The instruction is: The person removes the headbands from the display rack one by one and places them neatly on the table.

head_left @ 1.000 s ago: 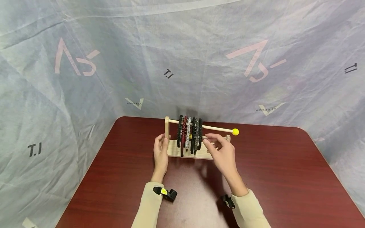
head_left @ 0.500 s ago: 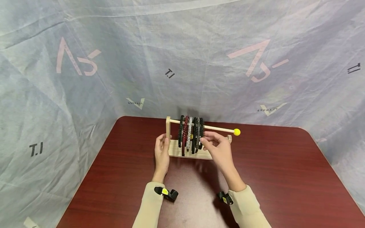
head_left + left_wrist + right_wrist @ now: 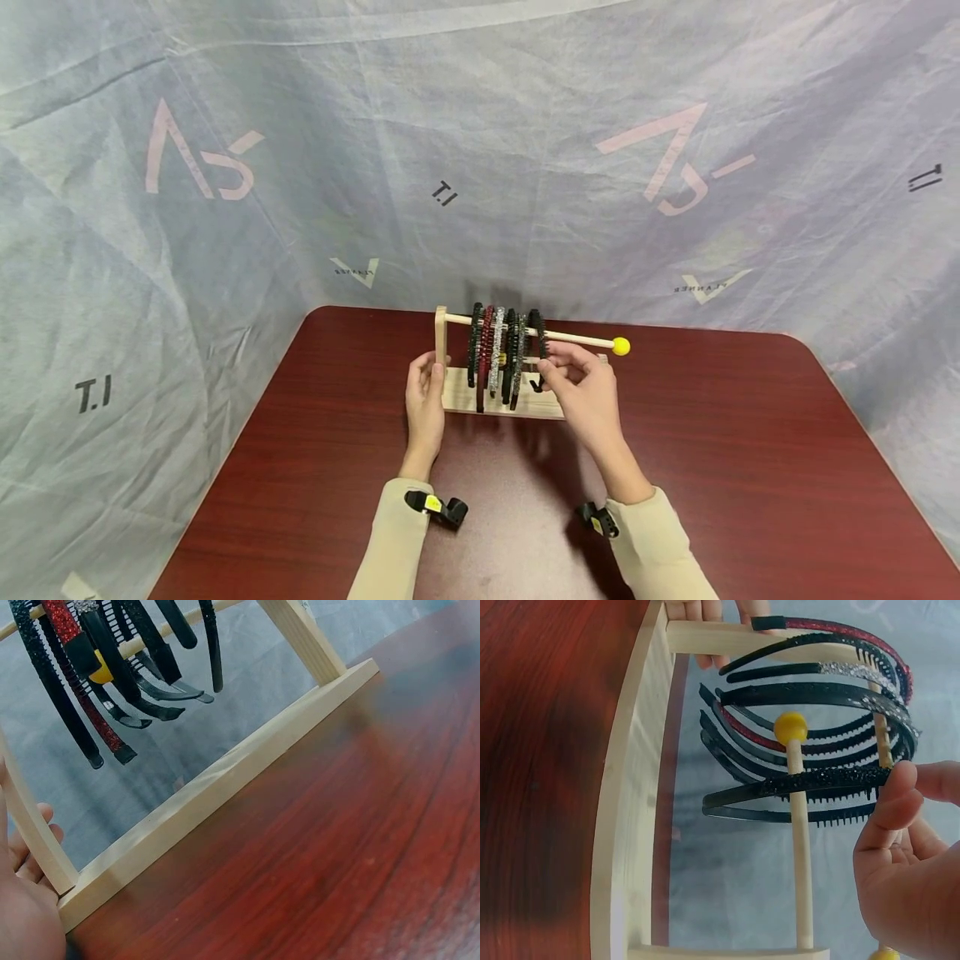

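Observation:
A wooden stand (image 3: 457, 392) with upright ends holds several toothed headbands on a rod (image 3: 577, 338). My left hand (image 3: 426, 402) grips the stand's left upright (image 3: 34, 832). My right hand (image 3: 590, 398) pinches a black beaded headband (image 3: 825, 780) between thumb and fingers. That headband still hangs round the rod, a small gap to the right of the others. Among the rest are a red glitter headband (image 3: 855, 634), a silver one (image 3: 497, 350) and some black ones. In the left wrist view their tips hang above the stand's base (image 3: 217, 780).
A yellow ball (image 3: 621, 346) caps the upper rod's right end. Lower on the stand, a second rod (image 3: 801, 862) ends in another yellow ball (image 3: 790, 728) amid the headbands. The stand is on a dark red table (image 3: 750, 450), with grey printed cloth (image 3: 525, 150) behind.
My right hand first moved left to the rightmost black headband and took hold of it. It has since slid that headband right along the rod, away from the others. My left hand stayed put.

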{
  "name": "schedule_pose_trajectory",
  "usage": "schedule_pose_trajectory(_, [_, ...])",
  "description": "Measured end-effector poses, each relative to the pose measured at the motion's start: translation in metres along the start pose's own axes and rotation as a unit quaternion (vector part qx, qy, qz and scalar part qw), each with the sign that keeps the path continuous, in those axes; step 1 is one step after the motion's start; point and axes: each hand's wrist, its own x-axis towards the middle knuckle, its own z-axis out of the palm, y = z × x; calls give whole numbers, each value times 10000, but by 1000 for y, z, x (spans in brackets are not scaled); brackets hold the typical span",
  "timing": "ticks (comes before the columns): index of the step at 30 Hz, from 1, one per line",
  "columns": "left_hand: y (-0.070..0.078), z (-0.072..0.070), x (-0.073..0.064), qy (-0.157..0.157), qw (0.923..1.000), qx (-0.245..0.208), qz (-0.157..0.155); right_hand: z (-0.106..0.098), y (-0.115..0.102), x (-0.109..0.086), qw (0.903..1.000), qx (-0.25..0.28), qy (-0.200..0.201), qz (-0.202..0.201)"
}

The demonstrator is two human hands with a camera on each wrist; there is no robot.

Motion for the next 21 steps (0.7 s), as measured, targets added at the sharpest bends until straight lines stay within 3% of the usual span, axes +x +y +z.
schedule_pose_trajectory(21, [0,-1,0,-53,10000,69,-12,-25,-19,0,9981,150,447,-396])
